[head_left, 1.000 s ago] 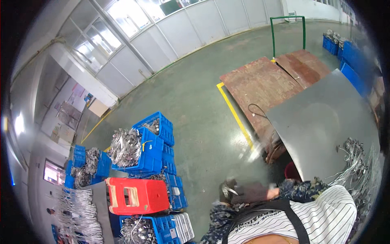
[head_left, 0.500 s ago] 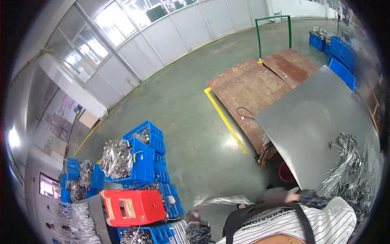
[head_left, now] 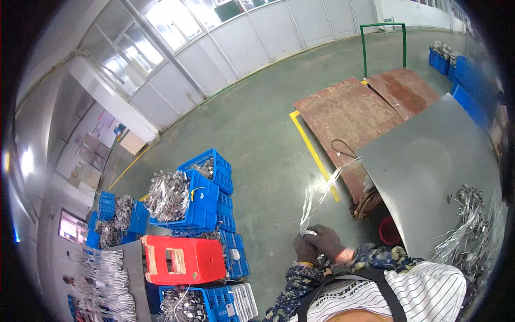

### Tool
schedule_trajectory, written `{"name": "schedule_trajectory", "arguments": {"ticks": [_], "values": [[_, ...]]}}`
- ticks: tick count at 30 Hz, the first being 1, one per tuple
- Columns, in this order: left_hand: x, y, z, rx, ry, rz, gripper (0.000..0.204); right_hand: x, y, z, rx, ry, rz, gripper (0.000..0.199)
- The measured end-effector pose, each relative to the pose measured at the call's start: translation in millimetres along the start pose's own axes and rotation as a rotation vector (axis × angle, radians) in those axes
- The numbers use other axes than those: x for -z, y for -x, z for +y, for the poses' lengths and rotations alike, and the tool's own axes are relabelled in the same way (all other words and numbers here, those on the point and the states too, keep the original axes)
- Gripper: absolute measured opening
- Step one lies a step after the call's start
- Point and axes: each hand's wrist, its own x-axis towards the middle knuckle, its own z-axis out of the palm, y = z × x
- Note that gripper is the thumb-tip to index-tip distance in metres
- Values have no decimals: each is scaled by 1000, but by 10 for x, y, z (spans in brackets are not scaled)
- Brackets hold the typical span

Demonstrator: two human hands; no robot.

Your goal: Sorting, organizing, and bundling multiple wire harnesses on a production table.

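In front of my body, my two hands in dark gloves are close together. My left hand (head_left: 306,250) is closed round the lower end of a bundle of thin silvery wires (head_left: 316,201). Pressed against it, my right hand (head_left: 328,242) also grips the bundle near the same end, its fingers partly hiding the left ones. The loose strands rise from the hands and bend over toward the grey tabletop (head_left: 424,150). A short bit of the bundle shows below the gloves. On the right of that tabletop lies a heap of similar wires (head_left: 466,214).
Blue crates (head_left: 206,201) filled with wire bundles are stacked to my left, beside a red plastic stool (head_left: 185,260). More wires hang in rows (head_left: 102,284) at far left. Brown boards (head_left: 348,112) lie beyond the table, near a green metal frame (head_left: 364,51). A dark red bucket (head_left: 390,231) stands underneath.
My hands, earlier apart and blurred, have come together in front of me. The wire bundle, stretched low between them before, now stands up from both hands. The view has shifted slightly.
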Motion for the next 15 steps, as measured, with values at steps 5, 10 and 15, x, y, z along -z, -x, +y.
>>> {"name": "schedule_trajectory", "arguments": {"ticks": [5,10,15], "values": [[-3,231,-116,180,678,-16,19,168,207,254,-118,-158,-494,41],[178,400,-6,27,394,-59,25,381,324,47,195,27,-668,39],[1192,-112,639,-113,510,43,27,526,143,-684,125,-240,-861,33]]}}
